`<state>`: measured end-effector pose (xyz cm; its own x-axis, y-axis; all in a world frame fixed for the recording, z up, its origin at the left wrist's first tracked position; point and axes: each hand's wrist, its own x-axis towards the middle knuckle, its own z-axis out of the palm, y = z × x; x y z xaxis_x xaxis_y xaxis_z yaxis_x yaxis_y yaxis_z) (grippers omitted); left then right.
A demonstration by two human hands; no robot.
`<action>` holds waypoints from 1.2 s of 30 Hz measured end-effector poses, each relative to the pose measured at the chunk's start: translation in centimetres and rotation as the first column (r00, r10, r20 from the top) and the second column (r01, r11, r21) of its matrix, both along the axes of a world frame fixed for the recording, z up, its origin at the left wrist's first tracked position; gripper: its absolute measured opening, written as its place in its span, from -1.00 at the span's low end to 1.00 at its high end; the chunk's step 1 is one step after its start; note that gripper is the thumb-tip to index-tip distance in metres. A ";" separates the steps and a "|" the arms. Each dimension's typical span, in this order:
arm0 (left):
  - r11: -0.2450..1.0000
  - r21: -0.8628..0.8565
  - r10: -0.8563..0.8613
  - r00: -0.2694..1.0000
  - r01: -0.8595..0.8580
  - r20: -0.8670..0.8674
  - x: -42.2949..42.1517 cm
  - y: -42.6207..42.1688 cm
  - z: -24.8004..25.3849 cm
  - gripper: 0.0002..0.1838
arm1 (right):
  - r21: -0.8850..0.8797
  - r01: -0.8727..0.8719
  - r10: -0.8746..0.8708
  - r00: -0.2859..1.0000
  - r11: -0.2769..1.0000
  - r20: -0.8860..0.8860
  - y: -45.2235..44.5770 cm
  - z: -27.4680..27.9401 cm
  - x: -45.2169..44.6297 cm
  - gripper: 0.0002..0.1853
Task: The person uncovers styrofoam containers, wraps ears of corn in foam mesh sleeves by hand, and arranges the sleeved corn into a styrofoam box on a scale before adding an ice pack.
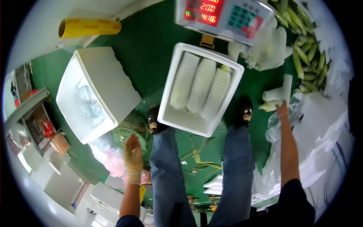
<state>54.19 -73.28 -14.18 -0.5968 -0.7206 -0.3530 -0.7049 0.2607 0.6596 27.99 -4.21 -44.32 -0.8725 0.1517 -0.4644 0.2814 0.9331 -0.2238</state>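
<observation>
Between my feet and the scale (223,19), a white foam box (172,113) holds three net-sleeved pieces (202,85) side by side, with bare box floor below them. My right hand (281,109) reaches out to the right and touches white foam-sleeved pieces (273,94) on the green floor; its fingers are small and I cannot make out a clear grip. My left hand (133,151), in a pale glove, is raised at the lower left, with its fingers up and nothing seen in it. The scale's red display is lit.
A large foam box (113,75) with clear plastic inside stands at the left, below a yellow roll (90,27). Green corn ears (310,60) lie piled at the upper right beside white sheeting (317,125). Leaf scraps (198,157) lie between my legs.
</observation>
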 end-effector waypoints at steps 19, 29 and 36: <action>0.527 0.804 0.334 0.937 -0.275 0.101 3.5 -10.9 -1.1 -0.74 | -0.203 -0.977 0.991 -0.047 -0.072 -0.123 -111.6 11.5 27.5 -0.63; 0.392 0.828 0.415 0.880 -0.400 0.229 8.2 -8.7 -3.4 -0.69 | -0.391 -0.861 0.888 -0.420 -0.325 0.186 -118.4 5.4 43.4 -0.48; 0.502 0.829 0.239 0.961 -0.248 0.142 7.3 -4.2 -7.7 -0.63 | -0.493 -0.819 0.932 -0.361 -0.294 0.044 -114.7 0.8 33.4 -0.28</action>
